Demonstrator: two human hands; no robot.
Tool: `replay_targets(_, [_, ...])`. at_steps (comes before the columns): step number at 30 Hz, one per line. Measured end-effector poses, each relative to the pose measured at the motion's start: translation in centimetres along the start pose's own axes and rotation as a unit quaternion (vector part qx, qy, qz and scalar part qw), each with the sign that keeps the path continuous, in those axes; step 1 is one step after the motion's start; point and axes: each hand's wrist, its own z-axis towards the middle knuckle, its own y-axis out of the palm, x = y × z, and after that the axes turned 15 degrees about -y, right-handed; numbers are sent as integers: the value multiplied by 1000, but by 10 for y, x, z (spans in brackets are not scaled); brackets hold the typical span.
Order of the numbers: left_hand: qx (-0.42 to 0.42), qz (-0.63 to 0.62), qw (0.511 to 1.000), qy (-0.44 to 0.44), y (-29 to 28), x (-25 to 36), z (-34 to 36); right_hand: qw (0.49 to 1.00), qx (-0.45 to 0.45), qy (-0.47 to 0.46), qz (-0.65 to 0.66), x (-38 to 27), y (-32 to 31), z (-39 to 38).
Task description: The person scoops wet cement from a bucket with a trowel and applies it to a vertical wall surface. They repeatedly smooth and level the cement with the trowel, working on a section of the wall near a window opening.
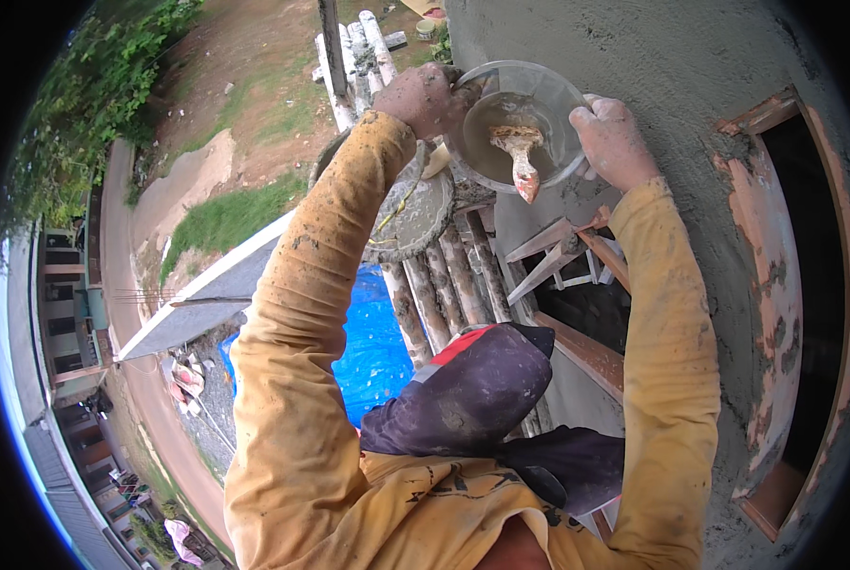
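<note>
Between both hands is a clear plastic tub [565, 93] holding grey, murky water. Inside it rests a cement-caked brush [522, 152], its pale, red-tipped handle pointing toward me. My left hand [417, 100], smeared with mortar, is closed on the tub's left rim. On the opposite rim, my right hand [617, 142] is closed with the thumb on top; its other fingers are partly hidden. Below and left of the tub stands a round pan [415, 223] of wet mortar, partly covered by my left forearm.
Pole planks [444, 280] form a scaffold under me, with gaps between them. A freshly plastered wall [672, 57] rises on the right, beside a wooden window frame [848, 313]. Blue tarp [375, 332] lies far below. A slab ledge [216, 285] juts out at left.
</note>
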Motion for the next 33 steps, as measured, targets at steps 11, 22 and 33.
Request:
replay_targets(11, [262, -74, 940, -204, -26, -106, 2, 993, 32, -18, 108, 28, 39, 4])
replay_targets(22, [258, 56, 903, -340, -6, -180, -18, 961, -11, 206, 184, 169, 92, -112])
replay_targets(33, [323, 103, 893, -294, 22, -215, -21, 938, 26, 268, 217, 197, 105, -162])
